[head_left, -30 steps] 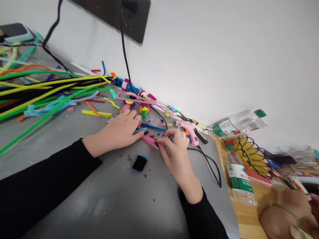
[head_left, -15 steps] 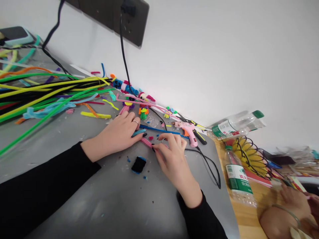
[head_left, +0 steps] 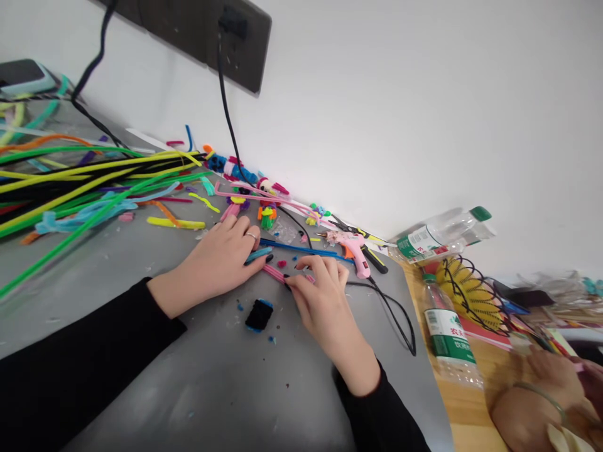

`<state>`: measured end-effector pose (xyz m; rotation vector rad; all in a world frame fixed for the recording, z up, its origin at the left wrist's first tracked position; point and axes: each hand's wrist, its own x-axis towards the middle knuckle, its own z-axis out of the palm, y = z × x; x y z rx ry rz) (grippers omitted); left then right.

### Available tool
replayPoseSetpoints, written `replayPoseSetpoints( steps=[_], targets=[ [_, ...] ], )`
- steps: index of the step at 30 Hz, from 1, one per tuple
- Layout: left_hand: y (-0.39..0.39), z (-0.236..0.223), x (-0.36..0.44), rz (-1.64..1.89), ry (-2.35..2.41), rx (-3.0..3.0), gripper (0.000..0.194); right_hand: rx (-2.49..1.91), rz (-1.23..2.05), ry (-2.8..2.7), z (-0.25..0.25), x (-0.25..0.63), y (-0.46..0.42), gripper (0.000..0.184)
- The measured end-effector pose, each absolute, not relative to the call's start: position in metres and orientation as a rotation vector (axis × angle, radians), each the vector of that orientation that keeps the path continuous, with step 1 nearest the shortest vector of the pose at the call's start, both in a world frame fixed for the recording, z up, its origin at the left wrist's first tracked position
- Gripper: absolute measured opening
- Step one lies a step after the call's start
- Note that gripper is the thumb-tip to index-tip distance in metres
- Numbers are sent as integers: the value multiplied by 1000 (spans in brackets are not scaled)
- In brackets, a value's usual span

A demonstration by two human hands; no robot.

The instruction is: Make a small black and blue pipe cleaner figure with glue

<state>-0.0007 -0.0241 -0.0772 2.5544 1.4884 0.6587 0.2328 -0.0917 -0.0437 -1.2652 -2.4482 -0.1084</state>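
Short pink pipe cleaners [head_left: 274, 272] lie side by side between my two hands. My left hand [head_left: 223, 256] is closed with its thumb on their left end, and a light blue piece [head_left: 258, 253] sticks out by that thumb. With finger and thumb together, my right hand [head_left: 320, 292] grips their other end. A small black fuzzy block with blue edges [head_left: 259, 314] rests on the mat just below. Blue pipe cleaners [head_left: 306, 248] lie behind my hands. Farther back is a pink hot glue gun [head_left: 354, 247].
A bundle of long pipe cleaners [head_left: 94, 177] spreads over the left of the grey mat [head_left: 198, 383]. Small fuzzy figures [head_left: 267, 215] line the wall. Plastic bottles [head_left: 450, 336] and a yellow and black basket [head_left: 471, 295] are at right, with another person's arm [head_left: 527, 402].
The view has shifted slightly. My right fingers have slid a little left along the pink pipe cleaners, and more of the blue ones behind is uncovered. My left hand stays in place.
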Motion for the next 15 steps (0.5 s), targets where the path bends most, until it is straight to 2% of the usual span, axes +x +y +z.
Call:
replayPoseSetpoints(
  steps=[8,15],
  targets=[
    [-29,-75,1,605,1552,2612,25,-1272,-97,-2429,-46,233,-92,23],
    [-31,-77,2,646,1547,2603,20,-1370,150,-2262,-52,230,-90,19]
  ],
)
